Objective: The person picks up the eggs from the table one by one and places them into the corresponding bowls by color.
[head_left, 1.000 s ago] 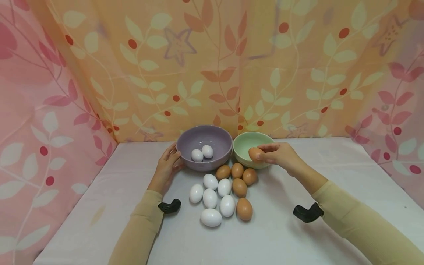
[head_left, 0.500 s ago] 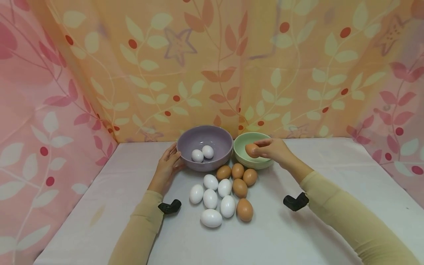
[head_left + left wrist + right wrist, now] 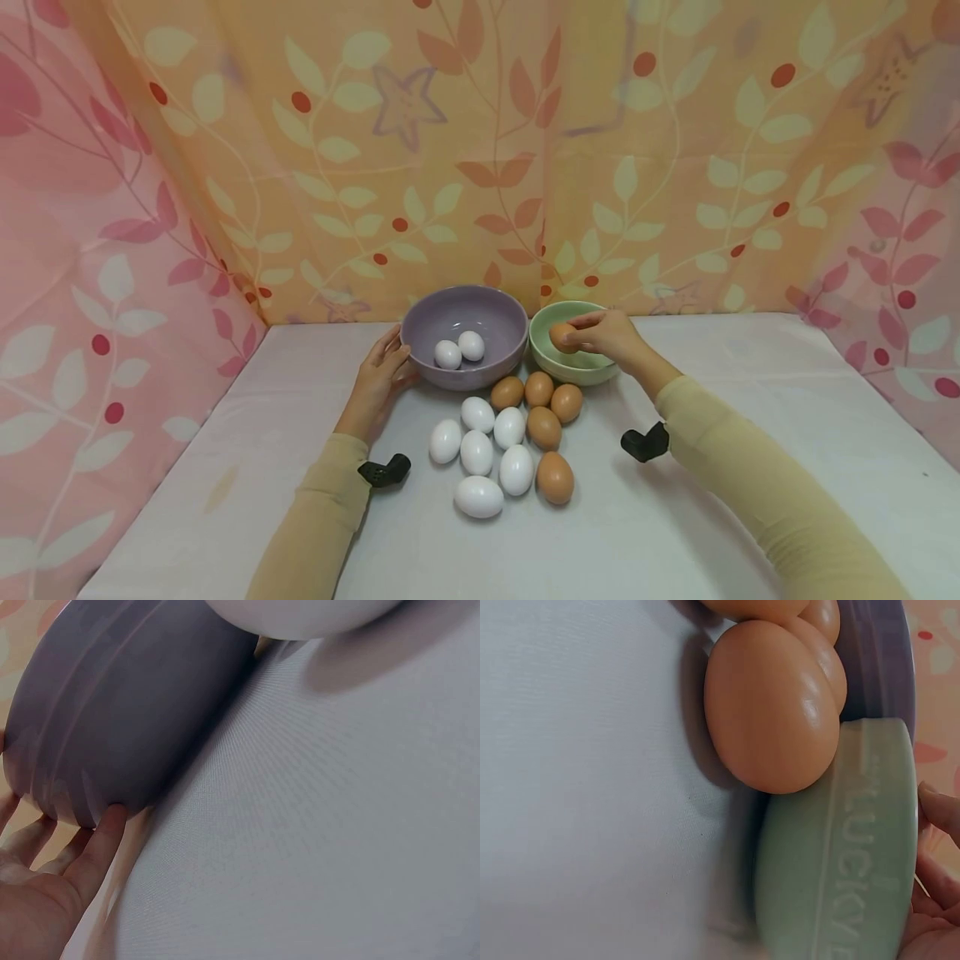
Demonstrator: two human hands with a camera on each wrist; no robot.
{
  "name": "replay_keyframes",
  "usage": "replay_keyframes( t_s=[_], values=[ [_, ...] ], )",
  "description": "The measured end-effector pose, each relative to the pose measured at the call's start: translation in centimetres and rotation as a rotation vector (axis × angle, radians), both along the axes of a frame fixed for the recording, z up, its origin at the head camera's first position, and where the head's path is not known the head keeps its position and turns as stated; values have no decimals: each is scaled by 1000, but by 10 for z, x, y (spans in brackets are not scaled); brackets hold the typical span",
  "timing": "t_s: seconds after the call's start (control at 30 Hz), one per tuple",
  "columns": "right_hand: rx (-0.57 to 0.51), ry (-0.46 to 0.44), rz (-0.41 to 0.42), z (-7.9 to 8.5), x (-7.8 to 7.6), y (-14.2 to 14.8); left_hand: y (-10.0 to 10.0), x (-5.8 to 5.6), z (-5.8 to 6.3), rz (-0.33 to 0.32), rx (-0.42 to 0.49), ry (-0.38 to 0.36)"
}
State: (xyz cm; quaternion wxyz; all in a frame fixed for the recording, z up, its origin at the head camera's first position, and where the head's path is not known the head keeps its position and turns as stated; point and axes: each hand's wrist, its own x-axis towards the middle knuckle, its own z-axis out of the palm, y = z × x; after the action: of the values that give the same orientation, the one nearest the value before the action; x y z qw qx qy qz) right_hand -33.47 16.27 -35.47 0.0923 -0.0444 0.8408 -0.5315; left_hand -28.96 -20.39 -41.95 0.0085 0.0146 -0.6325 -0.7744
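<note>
My right hand (image 3: 613, 336) pinches a brown egg (image 3: 562, 337) over the inside of the small green bowl (image 3: 577, 371). In the right wrist view the bowl's wall hides that egg, and only some fingers (image 3: 939, 814) show past the rim. My left hand (image 3: 375, 379) rests against the left side of the larger purple bowl (image 3: 465, 379), its fingertips touching the outer wall in the left wrist view. Two white eggs (image 3: 471, 346) lie inside the purple bowl.
In front of the bowls, several white eggs (image 3: 477, 452) lie loosely grouped on the white-covered table (image 3: 637, 533). Several brown eggs (image 3: 543, 428) lie to their right, some close to the green bowl. A patterned curtain (image 3: 480, 167) hangs behind.
My right hand has moved left and slightly away from me, carrying the brown egg from the green bowl's front right side to over its inside. The left hand has stayed at the purple bowl.
</note>
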Motion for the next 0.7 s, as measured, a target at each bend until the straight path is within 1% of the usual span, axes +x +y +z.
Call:
replay_keyframes(
  t_s=[0.17, 0.33, 0.47, 0.7],
  values=[
    [5, -3, -5, -5, -5, -3, 0, 0, 0, 3, -5, -5],
    [19, -21, -11, -7, -8, -6, 0, 1, 0, 4, -3, 6],
    [57, -28, -12, -8, -9, -8, 1, 1, 0, 2, 1, 2],
    [136, -11, -18, -10, -11, -10, 1, 0, 0, 2, 2, -3]
  ],
)
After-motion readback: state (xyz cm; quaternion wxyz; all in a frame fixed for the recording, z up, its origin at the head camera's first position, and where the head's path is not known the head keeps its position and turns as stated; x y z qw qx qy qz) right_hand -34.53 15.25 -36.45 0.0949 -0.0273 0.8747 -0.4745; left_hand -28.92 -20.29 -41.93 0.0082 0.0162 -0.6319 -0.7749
